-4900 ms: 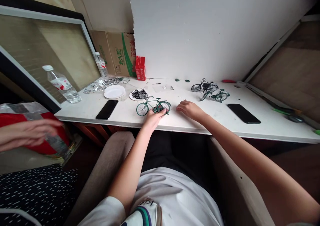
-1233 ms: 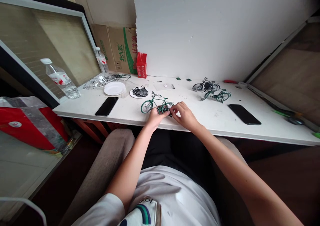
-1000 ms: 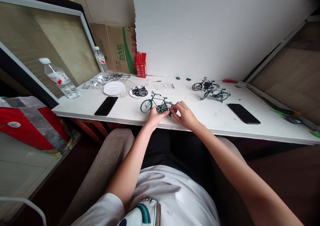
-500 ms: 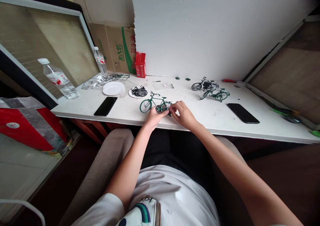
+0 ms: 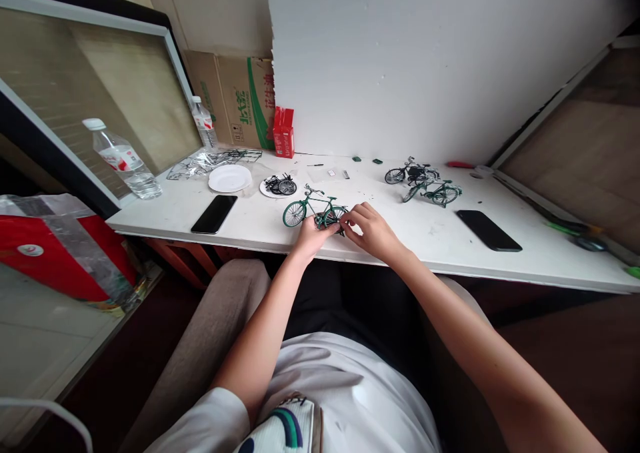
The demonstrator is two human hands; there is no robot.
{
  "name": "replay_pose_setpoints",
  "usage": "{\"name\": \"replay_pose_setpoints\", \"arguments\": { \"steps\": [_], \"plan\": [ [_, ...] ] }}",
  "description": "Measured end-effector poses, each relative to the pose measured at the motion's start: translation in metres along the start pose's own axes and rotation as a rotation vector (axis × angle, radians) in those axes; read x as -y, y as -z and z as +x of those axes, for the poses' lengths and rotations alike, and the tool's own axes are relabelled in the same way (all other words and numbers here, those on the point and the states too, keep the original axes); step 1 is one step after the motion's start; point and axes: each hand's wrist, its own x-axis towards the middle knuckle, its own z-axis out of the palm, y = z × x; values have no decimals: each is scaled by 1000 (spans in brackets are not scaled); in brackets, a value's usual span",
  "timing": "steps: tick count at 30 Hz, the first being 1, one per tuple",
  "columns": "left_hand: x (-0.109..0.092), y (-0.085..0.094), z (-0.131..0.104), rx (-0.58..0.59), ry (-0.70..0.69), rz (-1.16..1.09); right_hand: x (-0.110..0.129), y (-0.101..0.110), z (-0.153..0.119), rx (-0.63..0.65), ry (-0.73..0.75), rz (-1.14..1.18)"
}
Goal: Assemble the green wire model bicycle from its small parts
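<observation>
A green model bicycle (image 5: 295, 213) stands upright near the table's front edge, its handlebar towards the left. My left hand (image 5: 311, 238) is closed on its lower frame near the pedals, the thumb stretched towards the rear wheel. At that rear wheel my right hand (image 5: 367, 229) has its thumb and fingertips pinched together; whatever lies between them is too small to make out. Back right on the table are a black model bicycle (image 5: 396, 175) and another green model bicycle (image 5: 444, 195), close together.
A white plate (image 5: 230, 179) and a small dish (image 5: 266, 190) with black bicycle parts lie left of centre. Phones (image 5: 214, 214) (image 5: 489, 230) lie on both sides. Bottles (image 5: 131, 166), a red box (image 5: 284, 133) and a cardboard box (image 5: 240, 103) stand at the back left.
The whole view has shifted slightly, so the table's contents appear a little further right. Both hands keep their places at the green bicycle, with hardly any visible change in their grip.
</observation>
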Motion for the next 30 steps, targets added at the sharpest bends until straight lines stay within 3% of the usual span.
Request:
{"name": "replay_pose_setpoints", "arguments": {
  "steps": [6, 18, 30],
  "plan": [
    [-1, -3, -1, -21, -22, 8, 2, 2, 5, 36, 11, -87],
    [7, -4, 3, -149, -7, 115, -10, 5, 13, 10, 3, 79],
    [-3, -9, 0, -159, -5, 40, -24, 12, 24, 129, -216, 312]
  ]
}}
